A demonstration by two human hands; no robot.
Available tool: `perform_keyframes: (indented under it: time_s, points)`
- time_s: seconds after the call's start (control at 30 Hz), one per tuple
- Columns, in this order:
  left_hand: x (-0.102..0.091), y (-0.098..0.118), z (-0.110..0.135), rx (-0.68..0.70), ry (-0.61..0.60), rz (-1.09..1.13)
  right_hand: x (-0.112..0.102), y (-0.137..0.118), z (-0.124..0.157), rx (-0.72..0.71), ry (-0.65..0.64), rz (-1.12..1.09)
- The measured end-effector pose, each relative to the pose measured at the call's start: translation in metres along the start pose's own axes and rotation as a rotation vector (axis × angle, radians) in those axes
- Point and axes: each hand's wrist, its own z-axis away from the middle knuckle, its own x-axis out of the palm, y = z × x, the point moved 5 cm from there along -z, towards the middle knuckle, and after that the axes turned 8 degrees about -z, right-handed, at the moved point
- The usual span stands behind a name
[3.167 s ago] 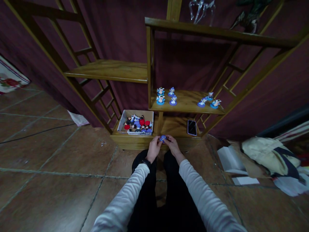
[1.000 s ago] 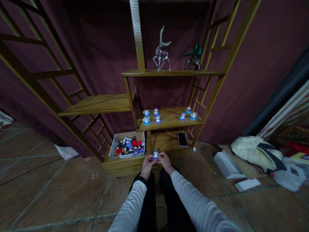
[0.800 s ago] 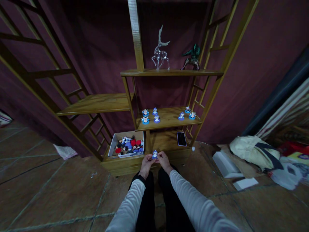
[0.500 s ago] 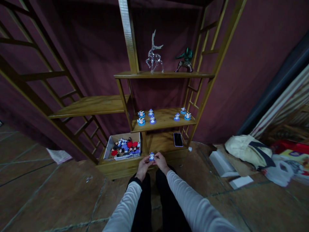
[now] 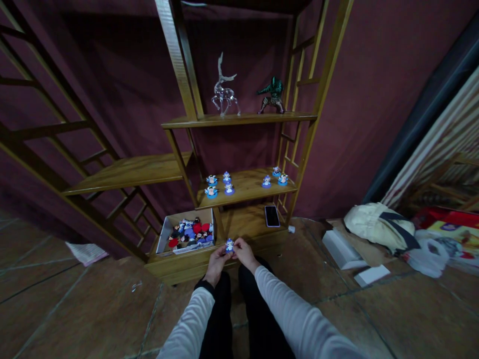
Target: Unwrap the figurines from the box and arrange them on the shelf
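Observation:
A small purple-and-white figurine (image 5: 229, 245) is upright between my hands, in front of the lowest shelf. My left hand (image 5: 217, 263) pinches it from the left, and my right hand (image 5: 246, 253) has its fingers closed on it from the right. On the middle shelf (image 5: 247, 187) above stand more figurines: two blue-based ones (image 5: 211, 192) and two purple ones (image 5: 229, 188) at the left. A purple figurine (image 5: 266, 182) and two blue-based figurines (image 5: 283, 180) are grouped at the right. An open cardboard box (image 5: 160, 241) of loose red, purple and dark figurines lies left of my hands.
A phone (image 5: 272, 216) lies on the lowest shelf. Higher up stand a clear deer ornament (image 5: 224, 94) and a dark green statue (image 5: 273, 95). On the floor at right are white boxes (image 5: 342, 252), a cream bag (image 5: 374, 224) and a plastic bag (image 5: 428, 254).
The head view has shifted, so the shelf sits further left in the picture. Both hands still hold the figurine in front of the lowest shelf, with little other movement.

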Motion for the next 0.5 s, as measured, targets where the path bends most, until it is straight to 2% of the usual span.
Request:
perform_keyframes:
  time_s: [0.27, 0.4, 0.5]
  points:
    - [0.006, -0.005, -0.004, 0.034, 0.058, -0.019, -0.01, -0.018, 0.004, -0.205, 0.095, 0.268]
    - [0.011, -0.006, -0.005, 0.033, 0.016, -0.017, -0.008, -0.024, 0.009, -0.235, 0.073, 0.257]
    - [0.013, -0.006, -0.004, 0.03, 0.033, -0.016, -0.004, -0.028, 0.013, -0.249, 0.038, 0.277]
